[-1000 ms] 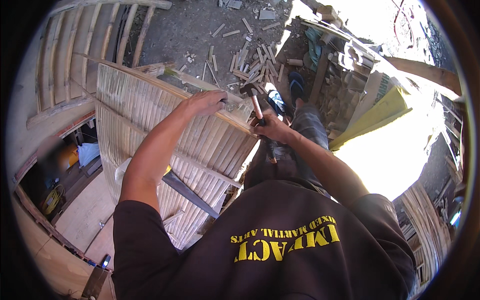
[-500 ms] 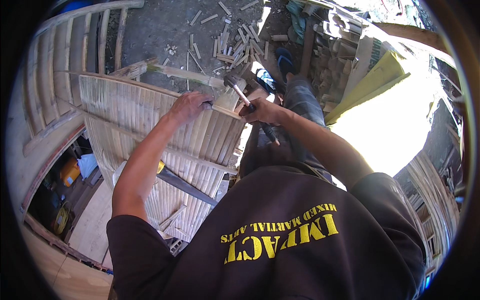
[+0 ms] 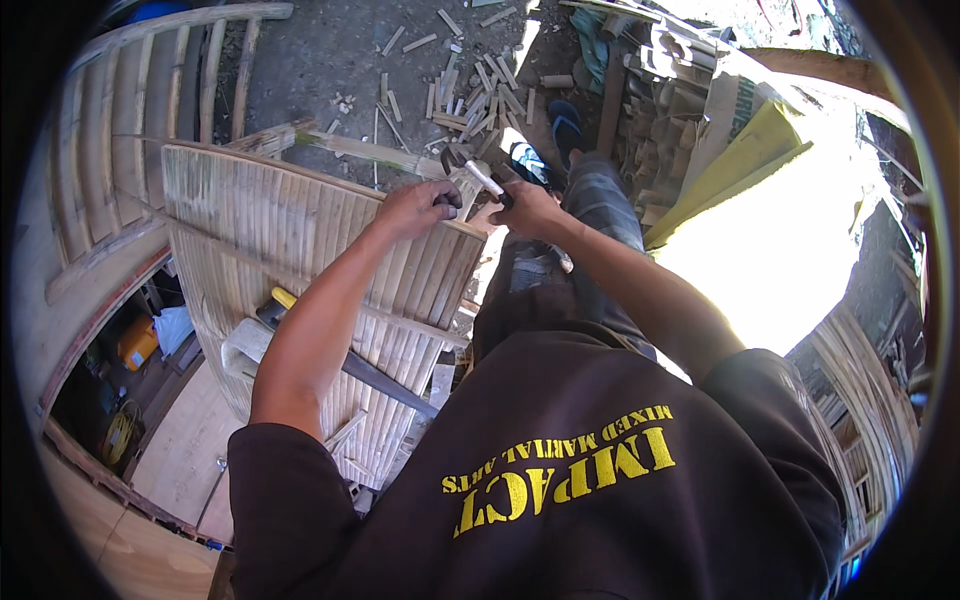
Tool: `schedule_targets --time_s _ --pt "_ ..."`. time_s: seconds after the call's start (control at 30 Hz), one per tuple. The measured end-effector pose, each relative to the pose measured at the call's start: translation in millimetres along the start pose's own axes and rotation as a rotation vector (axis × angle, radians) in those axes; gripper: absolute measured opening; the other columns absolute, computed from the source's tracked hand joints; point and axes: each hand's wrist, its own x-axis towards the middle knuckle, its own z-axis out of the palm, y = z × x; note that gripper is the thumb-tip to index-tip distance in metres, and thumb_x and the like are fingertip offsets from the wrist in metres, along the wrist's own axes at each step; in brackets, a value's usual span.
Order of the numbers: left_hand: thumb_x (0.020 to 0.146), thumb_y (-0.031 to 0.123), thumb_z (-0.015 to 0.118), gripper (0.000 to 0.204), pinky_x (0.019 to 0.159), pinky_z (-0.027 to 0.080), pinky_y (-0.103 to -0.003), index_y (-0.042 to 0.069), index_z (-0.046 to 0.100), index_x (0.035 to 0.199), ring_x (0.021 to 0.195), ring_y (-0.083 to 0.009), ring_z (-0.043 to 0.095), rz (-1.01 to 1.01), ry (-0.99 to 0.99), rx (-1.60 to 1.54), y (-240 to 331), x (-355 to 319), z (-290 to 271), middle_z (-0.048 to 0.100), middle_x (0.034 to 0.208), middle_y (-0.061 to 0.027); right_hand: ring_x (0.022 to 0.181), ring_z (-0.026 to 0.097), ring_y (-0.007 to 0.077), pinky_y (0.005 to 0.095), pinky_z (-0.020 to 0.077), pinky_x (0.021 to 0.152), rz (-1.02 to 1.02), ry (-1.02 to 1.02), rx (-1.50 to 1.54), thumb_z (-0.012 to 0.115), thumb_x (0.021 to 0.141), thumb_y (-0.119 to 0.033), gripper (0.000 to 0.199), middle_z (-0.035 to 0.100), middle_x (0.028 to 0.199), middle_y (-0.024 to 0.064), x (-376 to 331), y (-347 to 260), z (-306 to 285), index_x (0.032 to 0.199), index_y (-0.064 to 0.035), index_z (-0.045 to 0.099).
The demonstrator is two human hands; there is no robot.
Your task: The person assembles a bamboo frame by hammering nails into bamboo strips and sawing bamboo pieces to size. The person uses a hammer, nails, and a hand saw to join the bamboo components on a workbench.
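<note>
My right hand (image 3: 530, 212) is wrapped round the handle of a hammer (image 3: 484, 179), whose head points up and left, above the corner of a panel of narrow bamboo slats (image 3: 330, 225). Along the panel's far edge, near that same corner, my left hand (image 3: 418, 209) is closed with thumb and fingers curled together. Whatever may be pinched in them is too small to make out. The hammer head is apart from the left hand, just beyond its fingertips.
A long dark tool (image 3: 392, 385) with a yellow end lies across the panel under my left arm, beside a pale container (image 3: 246, 348). Short wood offcuts (image 3: 480, 100) litter the ground ahead. Split bamboo (image 3: 685, 125) is piled at the right, near a yellow board (image 3: 735, 175).
My left hand has slid right along the panel's edge, closer to the hammer. My right hand has shifted slightly right and up, and the hammer's angle has changed.
</note>
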Motion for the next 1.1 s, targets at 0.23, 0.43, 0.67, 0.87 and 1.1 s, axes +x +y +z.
schedule_targets --time_s 0.23,0.43,0.67,0.87,1.1 --pt "0.089 0.035 0.070 0.030 0.086 0.052 -0.037 0.015 0.073 0.111 0.095 -0.0228 0.070 -0.113 -0.057 0.075 2.9 4.7 -0.3 0.075 0.101 -0.0063 0.061 0.067 0.0151 0.0279 0.0531 0.050 -0.049 0.200 0.325 0.046 0.107 -0.029 0.042 0.067 0.084 0.0103 -50.3 5.6 -51.9 0.142 -0.0062 0.043" --pt "0.089 0.047 0.068 0.034 0.089 0.051 -0.037 0.025 0.074 0.114 0.102 -0.0226 0.070 -0.213 -0.130 0.148 11.9 5.2 -3.3 0.075 0.108 -0.0047 0.061 0.067 0.0157 0.0294 0.0541 0.052 -0.125 0.177 0.409 0.040 0.108 -0.031 0.042 0.066 0.084 0.0101 -74.0 -2.2 -56.2 0.141 -0.0046 0.043" --pt "0.088 0.041 0.069 0.034 0.088 0.051 -0.036 0.019 0.073 0.113 0.100 -0.0238 0.070 -0.150 -0.085 0.122 5.4 6.7 -0.9 0.075 0.106 -0.0063 0.057 0.063 0.0161 0.0321 0.0510 0.053 -0.218 0.148 0.300 0.039 0.109 -0.030 0.040 0.063 0.082 0.0091 -80.1 -16.0 -51.2 0.138 -0.0037 0.045" --pt "0.085 0.015 0.072 0.026 0.087 0.053 -0.032 0.001 0.071 0.108 0.095 -0.0174 0.068 -0.165 0.011 -0.191 -2.8 12.1 4.5 0.074 0.101 -0.0112 0.068 0.067 0.0380 0.0458 0.0516 0.069 -0.197 0.112 0.184 0.042 0.106 -0.024 0.026 0.067 0.086 0.0226 -82.8 -8.1 -47.0 0.116 -0.0016 0.052" --pt "0.087 0.014 0.070 0.024 0.087 0.053 -0.032 0.002 0.073 0.108 0.095 -0.0160 0.068 -0.113 -0.051 -0.152 -2.2 8.8 2.2 0.075 0.100 -0.0087 0.088 0.066 0.0421 0.0493 0.0497 0.078 -0.148 0.129 0.206 0.042 0.105 -0.023 0.026 0.066 0.095 0.0258 -81.7 0.9 -36.3 0.120 -0.0030 0.049"
